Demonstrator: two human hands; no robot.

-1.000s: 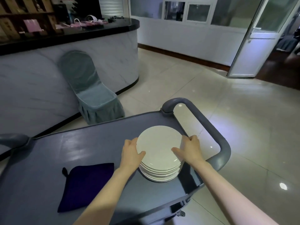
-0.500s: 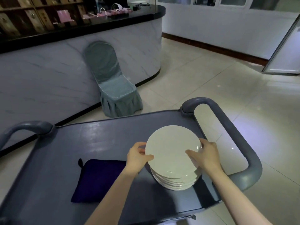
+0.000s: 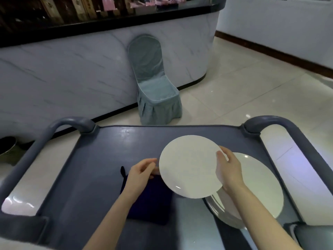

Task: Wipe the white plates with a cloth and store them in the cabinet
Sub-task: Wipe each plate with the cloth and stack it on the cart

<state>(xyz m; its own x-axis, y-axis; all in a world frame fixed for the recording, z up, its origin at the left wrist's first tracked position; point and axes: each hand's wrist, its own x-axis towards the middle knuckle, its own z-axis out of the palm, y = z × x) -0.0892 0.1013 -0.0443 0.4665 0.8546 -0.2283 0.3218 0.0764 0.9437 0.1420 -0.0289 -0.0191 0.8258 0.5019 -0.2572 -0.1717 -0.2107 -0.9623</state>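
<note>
A white plate (image 3: pixel 187 166) is lifted off the stack and tilted above the grey cart top (image 3: pixel 108 159). My right hand (image 3: pixel 229 169) grips its right rim. My left hand (image 3: pixel 142 171) is at the plate's left edge, fingers curled just above the dark blue cloth (image 3: pixel 149 201); whether it touches plate or cloth I cannot tell. The stack of white plates (image 3: pixel 259 184) sits at the cart's right, partly hidden behind the lifted plate and my right arm. No cabinet is in view.
The cart has grey loop handles at left (image 3: pixel 59 127) and right (image 3: pixel 281 123). A chair with a teal cover (image 3: pixel 155 87) stands against a marble-fronted counter (image 3: pixel 72 73) beyond the cart. Tiled floor stretches to the right. A dark bin (image 3: pixel 7 148) stands at far left.
The top plate has been lifted off the stack and carried left, over the cloth. The view has swung left, so the stack now lies to the right.
</note>
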